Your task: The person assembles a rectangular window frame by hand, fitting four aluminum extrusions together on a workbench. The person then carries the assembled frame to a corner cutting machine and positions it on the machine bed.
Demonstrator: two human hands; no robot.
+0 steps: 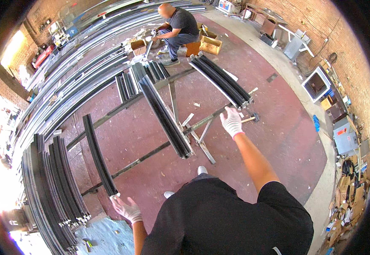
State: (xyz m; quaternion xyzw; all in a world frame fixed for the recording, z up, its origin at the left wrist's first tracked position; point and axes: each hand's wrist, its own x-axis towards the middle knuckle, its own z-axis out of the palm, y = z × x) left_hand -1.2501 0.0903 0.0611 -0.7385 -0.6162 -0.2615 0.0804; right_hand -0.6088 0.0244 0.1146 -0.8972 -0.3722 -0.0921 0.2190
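White striped gloves cover both of my hands. My left hand [127, 210] is at the near end of a single long black profile [98, 155], fingers apart, fingertips at or just beside its pale end; I cannot tell if they touch. My right hand [232, 122] is stretched out, fingers loosely apart, just below the near end of a group of black profiles [221, 81] with silvery edges. Between my hands, another thick black profile [163, 117] lies across the rack rails [140, 158]. Neither hand visibly grips anything.
Beyond the rack a co-worker [180, 25] crouches beside cardboard boxes [211, 44], holding a profile. More black profiles [59, 174] are stacked at left. A hammer [253, 117] lies on the floor at right. Long metal bars [78, 72] cover the far-left floor. Cartons [344, 191] line the right wall.
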